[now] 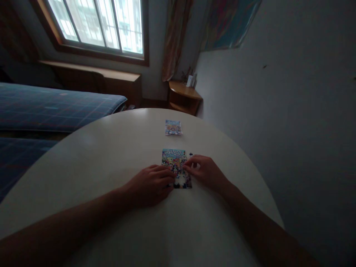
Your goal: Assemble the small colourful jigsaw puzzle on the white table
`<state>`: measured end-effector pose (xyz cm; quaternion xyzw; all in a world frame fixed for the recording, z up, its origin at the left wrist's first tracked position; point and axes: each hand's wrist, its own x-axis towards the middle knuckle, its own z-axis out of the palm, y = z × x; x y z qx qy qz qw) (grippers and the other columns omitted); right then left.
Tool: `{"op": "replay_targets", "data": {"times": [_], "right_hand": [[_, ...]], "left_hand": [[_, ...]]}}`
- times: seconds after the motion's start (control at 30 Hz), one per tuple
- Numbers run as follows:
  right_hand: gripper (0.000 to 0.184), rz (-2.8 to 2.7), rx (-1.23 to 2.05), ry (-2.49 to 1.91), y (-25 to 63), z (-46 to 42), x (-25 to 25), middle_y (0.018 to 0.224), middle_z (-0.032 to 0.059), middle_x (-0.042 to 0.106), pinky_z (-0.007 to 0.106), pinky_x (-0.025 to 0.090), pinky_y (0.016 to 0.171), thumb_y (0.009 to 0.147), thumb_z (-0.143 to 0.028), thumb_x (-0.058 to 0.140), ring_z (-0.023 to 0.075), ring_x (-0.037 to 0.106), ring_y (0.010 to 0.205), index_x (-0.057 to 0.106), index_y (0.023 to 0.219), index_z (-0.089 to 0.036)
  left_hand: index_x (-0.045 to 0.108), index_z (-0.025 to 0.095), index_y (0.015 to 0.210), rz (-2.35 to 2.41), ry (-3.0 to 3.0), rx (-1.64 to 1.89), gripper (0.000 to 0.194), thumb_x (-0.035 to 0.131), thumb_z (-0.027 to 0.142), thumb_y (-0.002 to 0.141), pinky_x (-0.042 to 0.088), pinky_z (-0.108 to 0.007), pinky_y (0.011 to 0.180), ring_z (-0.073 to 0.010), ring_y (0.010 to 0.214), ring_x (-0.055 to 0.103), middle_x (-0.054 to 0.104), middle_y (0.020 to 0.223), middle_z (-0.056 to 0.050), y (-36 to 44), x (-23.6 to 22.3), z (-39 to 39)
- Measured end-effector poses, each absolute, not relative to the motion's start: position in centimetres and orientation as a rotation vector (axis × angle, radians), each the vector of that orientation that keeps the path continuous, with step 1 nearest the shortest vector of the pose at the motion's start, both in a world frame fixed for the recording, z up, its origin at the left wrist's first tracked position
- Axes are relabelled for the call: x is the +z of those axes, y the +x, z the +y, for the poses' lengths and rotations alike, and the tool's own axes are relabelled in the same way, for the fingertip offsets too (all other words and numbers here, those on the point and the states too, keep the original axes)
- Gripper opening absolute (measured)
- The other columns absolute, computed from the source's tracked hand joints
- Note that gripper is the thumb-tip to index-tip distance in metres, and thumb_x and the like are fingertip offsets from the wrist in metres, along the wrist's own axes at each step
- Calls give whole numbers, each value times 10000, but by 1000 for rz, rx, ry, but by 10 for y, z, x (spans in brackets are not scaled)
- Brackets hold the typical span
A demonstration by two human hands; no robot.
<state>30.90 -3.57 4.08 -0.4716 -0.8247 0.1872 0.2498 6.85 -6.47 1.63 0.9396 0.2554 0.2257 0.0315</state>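
A small colourful jigsaw puzzle (174, 160) lies flat on the round white table (116, 155), with a gap of bare table in its lower part. My left hand (150, 185) rests on the table at the puzzle's lower left, fingers curled against its edge. My right hand (204, 171) sits at the puzzle's right edge, fingertips pinched together on the puzzle; whether they hold a piece I cannot make out. A tiny dark loose piece (191, 154) lies just above my right hand.
A small colourful picture card (172, 127) lies farther back on the table. A bed with a blue checked cover (55, 105) stands at the left, a wooden corner shelf (185, 97) behind the table, a grey wall (278, 111) close on the right.
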Motion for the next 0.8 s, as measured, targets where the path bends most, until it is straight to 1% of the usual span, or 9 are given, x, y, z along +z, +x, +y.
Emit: {"op": "replay_targets", "data": {"times": [0.07,0.13,0.23,0.33,0.47,0.63,0.8], "right_hand": [[113,-2263,491,-1202,316,-34,45,806,31,691,278,461,696,880,-257,652,145,600,718,752,893,-206],[157,-2341,457,-1101,322,-33,47,895,50,695,311,469,784,887,-207,621,164,613,822,754,969,-227],[291,-2503,388,-1015,326,-33,46,1023,64,674,373,437,891,871,-129,606,194,600,965,741,1078,-283],[373,-2618,382,-992,325,-35,44,1082,67,646,399,407,930,865,-95,604,201,586,1015,717,1148,-311],[374,-2665,370,-1002,324,-35,42,1085,64,634,400,388,948,875,-96,598,202,574,1017,718,1151,-318],[371,-2669,355,-1001,326,-32,42,1073,64,626,395,391,937,886,-90,582,198,565,1001,724,1138,-323],[389,-2656,356,-1010,331,-30,46,1059,62,635,399,397,943,869,-43,558,199,574,1019,745,1082,-310]], "left_hand": [[659,185,1058,782,2893,698,192,513,251,953,524,-382,931,-213,1060,651,711,1144,-56,68,17,-65],[660,181,1059,785,2889,689,192,515,249,953,527,-390,931,-214,1063,652,710,1147,-58,68,17,-65],[659,190,1071,792,2886,693,195,516,249,951,528,-395,934,-211,1062,652,706,1152,-53,69,16,-65],[660,189,1067,787,2888,711,200,505,242,953,527,-397,936,-213,1060,654,709,1138,-52,69,15,-65],[665,189,1076,777,2890,722,205,511,244,952,523,-389,943,-210,1058,654,709,1131,-57,69,14,-64],[670,192,1058,780,2880,730,199,509,241,951,538,-385,922,-210,1054,654,709,1126,-60,68,12,-64],[667,194,1058,790,2876,711,189,517,238,951,548,-399,919,-212,1051,657,710,1139,-52,68,13,-64]]}}
